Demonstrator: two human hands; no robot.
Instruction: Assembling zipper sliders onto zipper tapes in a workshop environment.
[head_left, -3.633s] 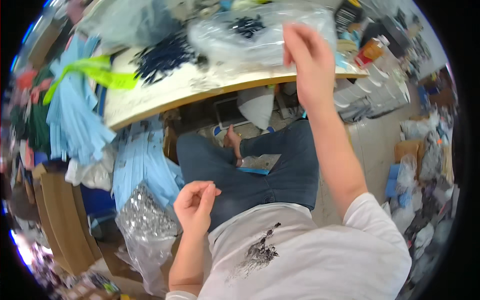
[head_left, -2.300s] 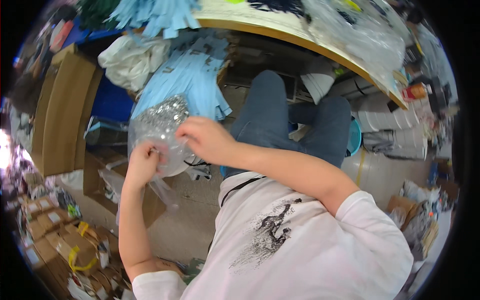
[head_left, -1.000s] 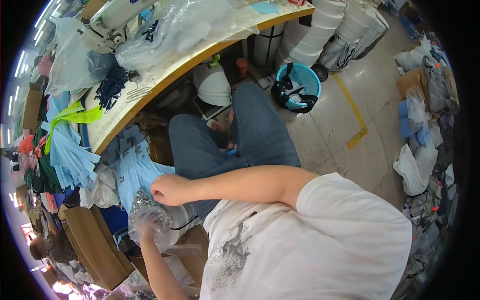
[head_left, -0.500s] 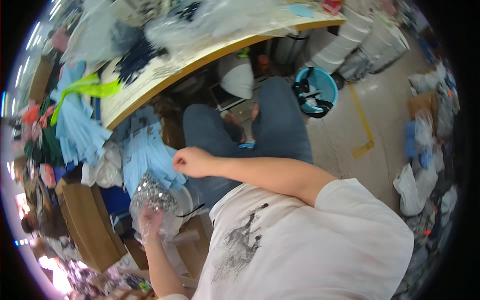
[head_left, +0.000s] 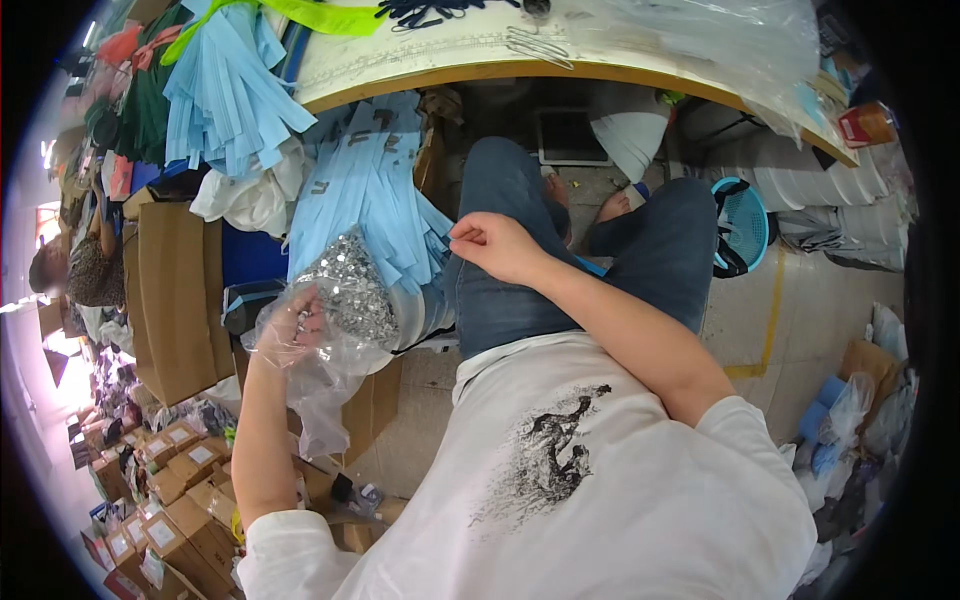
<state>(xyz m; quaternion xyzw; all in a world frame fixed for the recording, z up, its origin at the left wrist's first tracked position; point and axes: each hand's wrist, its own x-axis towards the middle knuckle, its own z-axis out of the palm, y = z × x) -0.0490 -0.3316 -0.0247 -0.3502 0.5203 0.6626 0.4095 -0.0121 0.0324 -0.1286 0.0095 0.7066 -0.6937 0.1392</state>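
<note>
A clear plastic bag filled with small shiny silver metal pieces is at my left side. My left hand is closed on the bag beside the pieces, its fingers curled and partly veiled by the clear film. Above my thigh, my right hand has thumb and fingertips pressed together; anything between them is too small to make out. It is just right of a bundle of light blue fabric strips, which hang below the table with several small metal pieces on them. A white bucket stands partly hidden behind the bag.
The table with its wooden edge curves across the front. More light blue strips hang off its left end. Cardboard boxes stand to the left, another person beyond them. A blue basket is on the floor at right.
My view has swung left, so everything sits farther right in the picture. My left hand stays on the bag; my right hand remains pinched above my thigh, close to the strips.
</note>
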